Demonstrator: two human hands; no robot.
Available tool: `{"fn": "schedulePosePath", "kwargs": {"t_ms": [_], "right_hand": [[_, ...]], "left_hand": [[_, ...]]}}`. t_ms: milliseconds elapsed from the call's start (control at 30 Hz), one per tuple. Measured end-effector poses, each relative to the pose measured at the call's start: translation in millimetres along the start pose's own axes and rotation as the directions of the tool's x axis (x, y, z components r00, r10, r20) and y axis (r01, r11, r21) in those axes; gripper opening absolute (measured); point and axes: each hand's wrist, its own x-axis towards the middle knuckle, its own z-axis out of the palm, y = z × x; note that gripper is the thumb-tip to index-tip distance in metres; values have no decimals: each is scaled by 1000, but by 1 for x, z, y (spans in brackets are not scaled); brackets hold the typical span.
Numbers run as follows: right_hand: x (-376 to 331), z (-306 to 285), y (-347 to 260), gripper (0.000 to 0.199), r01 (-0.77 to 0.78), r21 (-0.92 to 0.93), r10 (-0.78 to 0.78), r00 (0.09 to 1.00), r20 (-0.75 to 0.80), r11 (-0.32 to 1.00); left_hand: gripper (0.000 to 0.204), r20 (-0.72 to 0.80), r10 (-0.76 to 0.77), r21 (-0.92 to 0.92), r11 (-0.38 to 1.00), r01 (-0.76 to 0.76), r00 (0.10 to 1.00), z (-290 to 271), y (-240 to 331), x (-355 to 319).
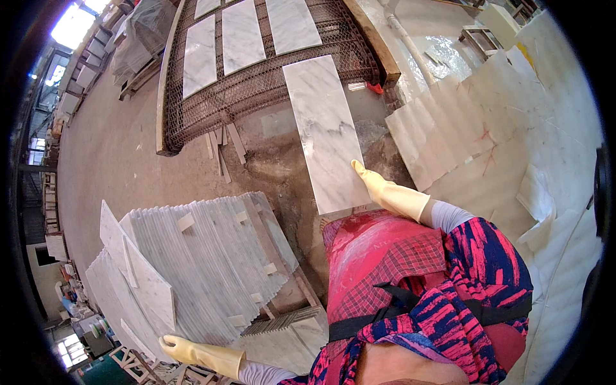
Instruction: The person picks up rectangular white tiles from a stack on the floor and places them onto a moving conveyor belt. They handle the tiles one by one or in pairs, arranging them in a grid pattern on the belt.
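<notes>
My right hand (375,183), in a cream rubber glove, grips the right edge of a long white marble tile (324,135) with grey veins. Its thumb lies on top, and the other fingers are hidden beneath. The tile's far end rests on a mesh conveyor (224,99), while its near end reaches toward my red apron (372,256). At the lower left, my left hand (186,351), gloved likewise, is curled at the lower edge of leaning marble tiles (136,339). A tilted marble tile (144,276) stands just beyond it, against a row of upright tiles (192,237).
Several marble tiles (242,38) lie on the conveyor, between its side rails (372,38). Thin strips (221,154) lie on the floor beneath its near end. Pale sheeting (462,128) covers the right side. A wrapped stack (144,32) stands at the far left.
</notes>
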Motion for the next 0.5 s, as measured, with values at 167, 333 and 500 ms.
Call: {"fn": "schedulePosePath", "kwargs": {"t_ms": [167,333,500], "right_hand": [[-2,-3,-3,106,14,20,-13,1000,-16,1000],[1,-3,-1,107,20,38,-19,1000,-22,999],[15,-1,2,109,19,50,-19,1000,-10,999]], "left_hand": [[42,16,9,-34,999,-9,1000,6,7,7],[41,23,17,-45,999,-15,1000,6,10,9],[40,27,8,-42,999,-6,1000,-3,8,2]]}}
